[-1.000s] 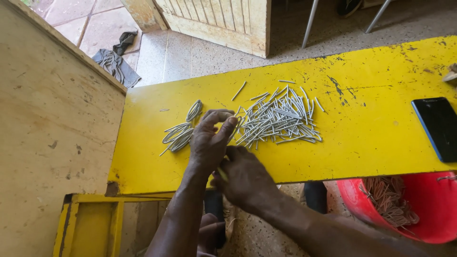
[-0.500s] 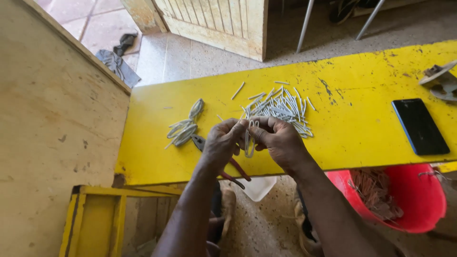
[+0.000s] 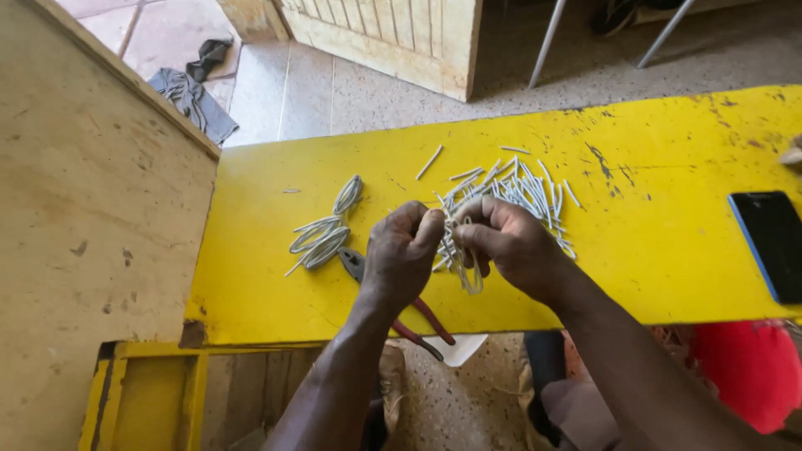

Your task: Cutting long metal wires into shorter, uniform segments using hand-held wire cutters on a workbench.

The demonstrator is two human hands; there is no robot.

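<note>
Yellow bench (image 3: pixel 652 276) now carries both hands nearer its front edge than before. Left hand (image 3: pixel 401 255) and right hand (image 3: pixel 510 242) pinch one bent wire loop (image 3: pixel 464 259) beside the wire pile (image 3: pixel 518 188); pliers (image 3: pixel 393 305) overhang that edge, open bench lies right of the pile.

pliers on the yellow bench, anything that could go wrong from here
The pliers lie with their red handles past the yellow bench's front edge, right under the left hand; a nudge might drop them. The phone sits at the bench's right end, close to the front edge. The wire piece bent between both hands has cut ends near the right hand.
</note>
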